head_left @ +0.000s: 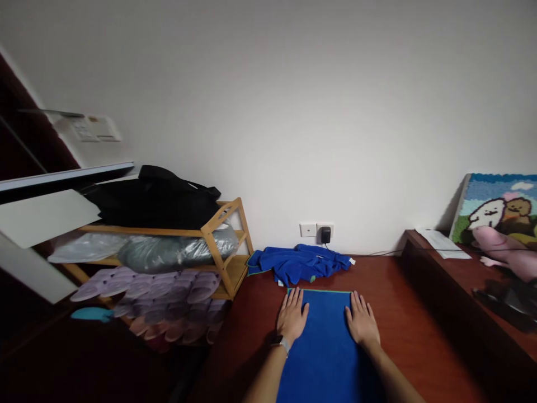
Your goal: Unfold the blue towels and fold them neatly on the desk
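A blue cloth (pixel 322 347) with a green edge lies flat on the reddish-brown wooden table (pixel 413 336). My left hand (pixel 292 317) rests palm down on its upper left edge, fingers stretched out, with a watch on the wrist. On the upper right edge lies my right hand (pixel 362 320), also flat with its fingers extended. Neither hand grips anything. Behind them, against the wall, is a crumpled heap of blue cloth (pixel 300 263) with a white tag at its right end; neither hand touches it.
At left stands a wooden rack (pixel 222 268) with a black bag (pixel 157 198), plastic-wrapped items and several slippers (pixel 151 285). A black plug (pixel 325 234) sits in the wall socket. On the raised ledge at right are papers (pixel 444 244), a pink toy (pixel 503 252) and a fuzzy picture (pixel 495 201).
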Demonstrator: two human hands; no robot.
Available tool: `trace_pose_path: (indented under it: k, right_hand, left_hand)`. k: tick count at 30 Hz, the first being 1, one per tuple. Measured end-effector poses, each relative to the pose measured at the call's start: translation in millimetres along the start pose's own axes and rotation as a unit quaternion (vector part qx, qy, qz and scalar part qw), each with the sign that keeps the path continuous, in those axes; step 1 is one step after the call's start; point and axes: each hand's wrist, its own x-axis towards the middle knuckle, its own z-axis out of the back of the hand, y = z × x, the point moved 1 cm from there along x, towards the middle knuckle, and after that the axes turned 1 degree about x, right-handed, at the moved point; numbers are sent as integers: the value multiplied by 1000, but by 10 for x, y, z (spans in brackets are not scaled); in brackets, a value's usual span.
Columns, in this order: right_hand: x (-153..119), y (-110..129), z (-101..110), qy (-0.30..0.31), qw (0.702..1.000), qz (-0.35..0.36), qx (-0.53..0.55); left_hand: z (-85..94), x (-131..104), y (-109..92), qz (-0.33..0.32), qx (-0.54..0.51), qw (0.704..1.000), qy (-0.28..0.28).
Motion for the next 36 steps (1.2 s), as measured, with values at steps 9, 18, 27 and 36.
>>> trace_pose_path:
  k: [9, 18, 27, 36]
  right_hand:
    - [43, -18, -40, -8, 1000, 6, 17]
    - [2, -3, 94, -6, 1000, -2, 29]
    - [41, -20, 28, -9, 999, 5, 48]
    - [36, -11, 26, -15, 999, 2, 48]
  left_hand:
    - [-35, 28, 28, -1, 1, 1000, -15]
    - [59, 127, -19, -13, 23, 999, 35]
    - [-75, 126, -978, -166, -32, 986, -8]
    - [107, 56, -140, -141, -8, 988, 55]
